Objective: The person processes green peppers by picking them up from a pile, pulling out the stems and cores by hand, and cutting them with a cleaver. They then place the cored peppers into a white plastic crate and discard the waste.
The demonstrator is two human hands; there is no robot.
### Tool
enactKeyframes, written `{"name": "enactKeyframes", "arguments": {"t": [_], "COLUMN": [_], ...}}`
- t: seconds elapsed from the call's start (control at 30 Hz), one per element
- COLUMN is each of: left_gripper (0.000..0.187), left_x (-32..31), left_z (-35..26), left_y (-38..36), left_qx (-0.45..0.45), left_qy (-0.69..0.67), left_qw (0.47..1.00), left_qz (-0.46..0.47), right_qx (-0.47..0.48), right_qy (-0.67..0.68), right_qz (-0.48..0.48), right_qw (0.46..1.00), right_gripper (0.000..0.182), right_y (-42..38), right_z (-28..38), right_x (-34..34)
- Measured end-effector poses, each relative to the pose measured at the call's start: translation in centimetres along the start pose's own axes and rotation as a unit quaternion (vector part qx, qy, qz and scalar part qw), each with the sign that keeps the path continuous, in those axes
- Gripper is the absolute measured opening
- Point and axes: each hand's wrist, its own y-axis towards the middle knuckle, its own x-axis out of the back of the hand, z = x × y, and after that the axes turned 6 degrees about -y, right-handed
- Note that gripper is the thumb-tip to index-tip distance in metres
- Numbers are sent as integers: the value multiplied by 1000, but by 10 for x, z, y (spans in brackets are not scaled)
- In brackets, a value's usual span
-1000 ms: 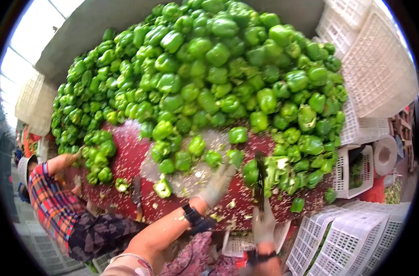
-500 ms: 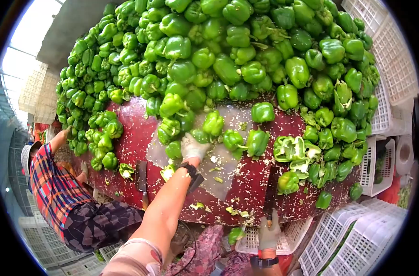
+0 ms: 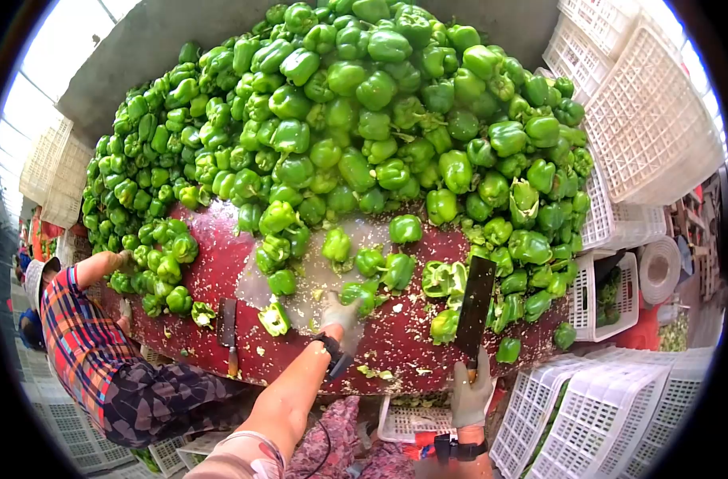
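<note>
My left hand (image 3: 338, 311), in a pale glove, is closed on a green bell pepper (image 3: 361, 296) low over the red tabletop (image 3: 300, 363). In my gloved right hand (image 3: 472, 393) is the handle of a cleaver (image 3: 476, 299), its broad dark blade pointing up and away from me at the table's near edge. Left of that blade lie a whole pepper (image 3: 444, 326) and some cut-open peppers (image 3: 439, 279). A pepper with its inside showing (image 3: 274, 318) rests left of my left hand. Behind everything rises a large heap of green peppers (image 3: 324, 152).
A second cleaver (image 3: 227, 323) lies on the table to the left. Farther left, a person in a plaid shirt (image 3: 88, 327) reaches toward the peppers. White plastic crates (image 3: 587, 407) stand at the right, and another crate (image 3: 416, 421) sits below the table edge.
My left hand has drawn back toward me with a pepper in it. The cleaver in my right hand has come up off the tabletop. The view has swung to the right.
</note>
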Motion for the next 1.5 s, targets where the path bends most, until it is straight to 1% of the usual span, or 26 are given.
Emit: {"name": "enactKeyframes", "arguments": {"t": [0.03, 0.1, 0.2, 0.3, 0.33, 0.37, 0.4, 0.53, 0.6, 0.63, 0.7, 0.73, 0.77, 0.83, 0.87, 0.9, 0.93, 0.97, 1.0, 1.07, 1.1, 1.17, 1.23, 1.3, 1.4, 1.5], "left_gripper": [81, 93, 78, 69, 67, 65, 67, 62, 66, 69, 61, 63, 65, 71, 71, 70, 69, 68, 71, 74, 76, 92, 94, 80, 70, 62], "left_x": [-8, -26, -48, -48, -31, -23, -36, -36, -13, 1, 17, 31, 33, 40, 44, 43, 32, 27, 34, 30, 24, 24, 32, 24, 43, 36], "left_z": [-2, -6, 15, 6, -25, -44, -34, -55, -97, -122, -155, -169, -166, -143, -122, -88, -45, -7, 4, -24, -51, -72, -99, -79, -78, -62], "left_y": [-1, 1, 31, 21, -2, -17, -15, -35, -62, -78, -101, -112, -110, -92, -78, -44, 0, 28, 45, 73, 77, 103, 101, 128, 89, 37], "left_qx": [24, 76, 130, 42, 29, 15, 8, -75, -62, -54, -137, -183, -154, -100, -61, -91, -127, -157, -272, -271, -147, -149, -72, -110, -41, -35], "left_qy": [19, 65, -238, -272, -260, -249, -356, -334, -308, -293, -243, -238, -248, -260, -264, -139, -36, 74, 264, 274, 99, 83, 78, 151, -29, -290], "left_qw": [999, 993, 962, 961, 964, 966, 931, 916, 903, 891, 891, 879, 892, 918, 937, 973, 987, 984, 925, 922, 981, 984, 994, 981, 999, 939], "left_qz": [-24, -66, 9, 19, 41, 64, 86, 209, 293, 343, 358, 370, 344, 284, 222, 157, 90, 32, 13, -43, -85, -58, 7, -53, 17, 183], "right_qx": [19, -32, -64, -130, -119, -131, -141, -74, -124, -78, 34, 146, 81, -64, -92, -119, -91, -73, -58, -110, -132, -122, -103, -123, -129, -116], "right_qy": [-9, 6, 8, 127, 112, 117, 121, 68, 100, 122, 227, 49, -12, -133, -125, -121, -109, -97, -86, -30, -3, -19, 20, 23, 56, 110], "right_qz": [-8, 6, 5, 4, 4, 8, 11, -32, -51, -76, -137, -137, -57, 120, 109, 101, 77, 52, 24, 45, 55, 60, 40, 43, 36, 7], "right_qw": [1000, 999, 998, 983, 987, 984, 983, 994, 986, 987, 964, 979, 995, 982, 982, 980, 987, 991, 994, 992, 990, 991, 994, 991, 989, 987], "right_gripper": [54, 57, 58, 59, 58, 58, 57, 55, 57, 60, 59, 55, 50, 49, 50, 51, 52, 52, 53, 54, 55, 56, 55, 54, 52, 50], "right_y": [0, -5, -17, -31, -35, -38, -40, -40, -43, -47, -54, -45, -30, 6, 10, 12, 14, 7, -2, -11, -12, -16, -22, -28, -28, -22], "right_z": [-8, -19, -46, -76, -94, -92, -87, -63, -32, -22, 3, -2, -13, -24, -32, -46, -67, -91, -110, -129, -135, -137, -151, -156, -148, -113], "right_x": [-2, -6, -16, -32, -34, -33, -30, -2, 17, 24, 23, 13, -4, -34, -45, -56, -63, -69, -74, -82, -83, -87, -92, -88, -76, -53]}}
